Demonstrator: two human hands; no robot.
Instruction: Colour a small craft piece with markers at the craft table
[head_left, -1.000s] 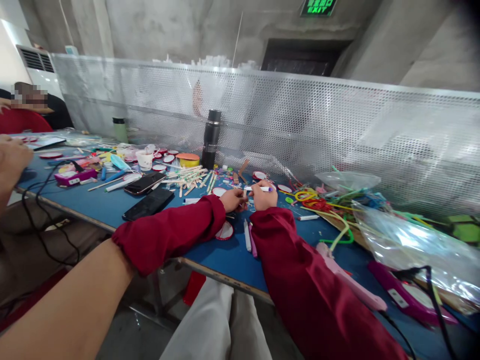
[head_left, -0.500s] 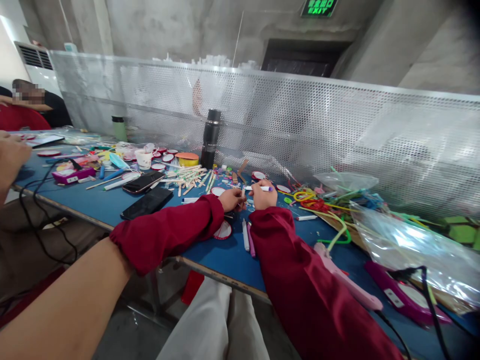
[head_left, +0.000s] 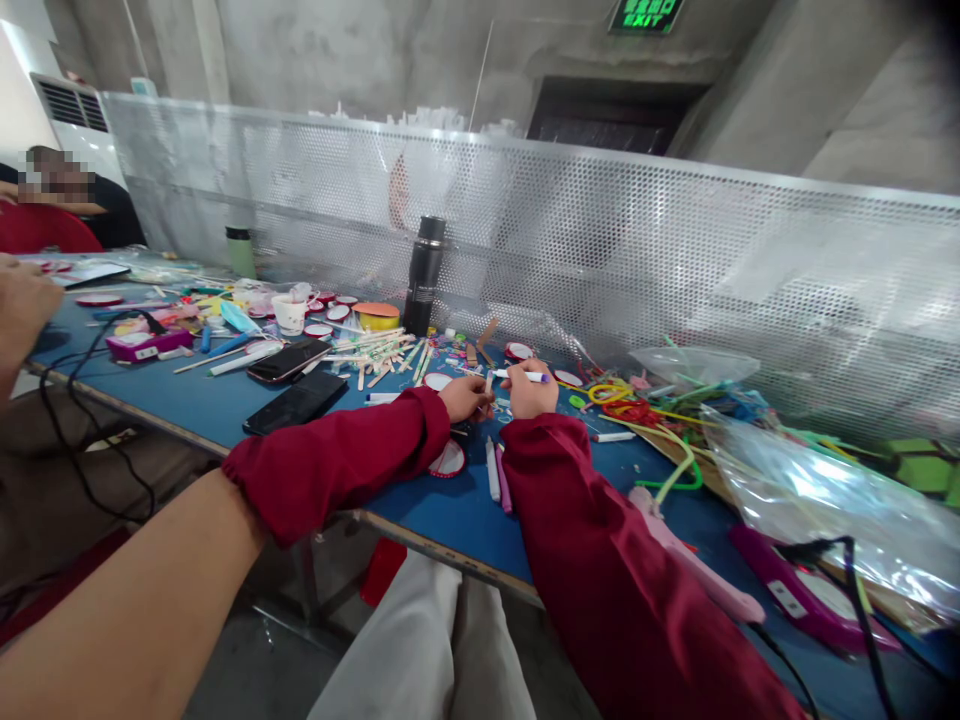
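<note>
Over the blue table (head_left: 420, 518), my left hand (head_left: 465, 398) pinches a small wooden stick (head_left: 489, 384) held upright. My right hand (head_left: 532, 390) is closed round a white marker with a purple end (head_left: 534, 377), its tip side turned toward the stick. Whether the tip touches the wood is too small to tell. Below my hands lie a white marker (head_left: 492, 470) and a purple marker (head_left: 503, 480), side by side. A round white disc with a red rim (head_left: 448, 459) sits partly under my left sleeve.
Two phones (head_left: 295, 403) and a pile of wooden sticks (head_left: 382, 355) lie to the left. A black bottle (head_left: 424, 277) stands behind. On the right are pipe cleaners (head_left: 622, 400), a pink glue gun (head_left: 697, 560), a clear plastic bag (head_left: 840, 480) and a purple power strip (head_left: 810, 590).
The view has shifted very slightly. Both hands keep nearly the same place, with the stick and the marker still in them.
</note>
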